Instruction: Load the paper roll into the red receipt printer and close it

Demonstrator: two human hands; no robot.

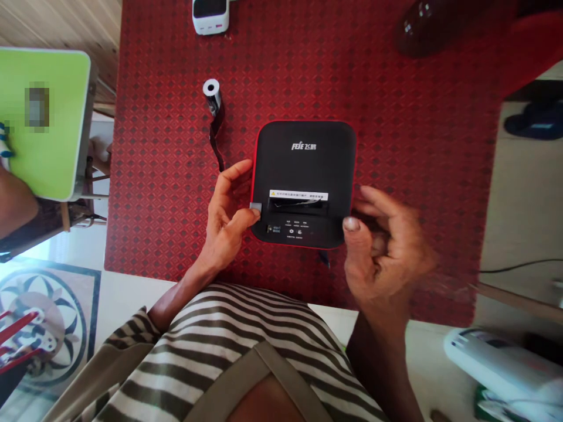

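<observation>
Thermal receipt printer (303,167): black, rounded-corner body lying flat on a red patterned mat (153,176), in the middle of the mat.
Long axis: runs away from the person; the button panel end faces the person, the "FEIE" logo end faces away.
Paper slot (299,204): dark opening across the top, behind the button panel, under a printed warning label.
Left hand (226,220): at the printer's near left corner, thumb tip against a small grey square tab (255,207); other fingers curved and raised; a firm grip cannot be told.
Right hand (387,249): motion-blurred, fingers curled, just beside the printer's right edge; whether it holds anything cannot be told.
Paper roll (212,97): small white-cored roll on the mat, left of the printer, its dark strip trailing toward the left hand.
White device (210,14): at the mat's far edge.
Other person's arm (15,202): at far left, beside a green board (44,123).
</observation>
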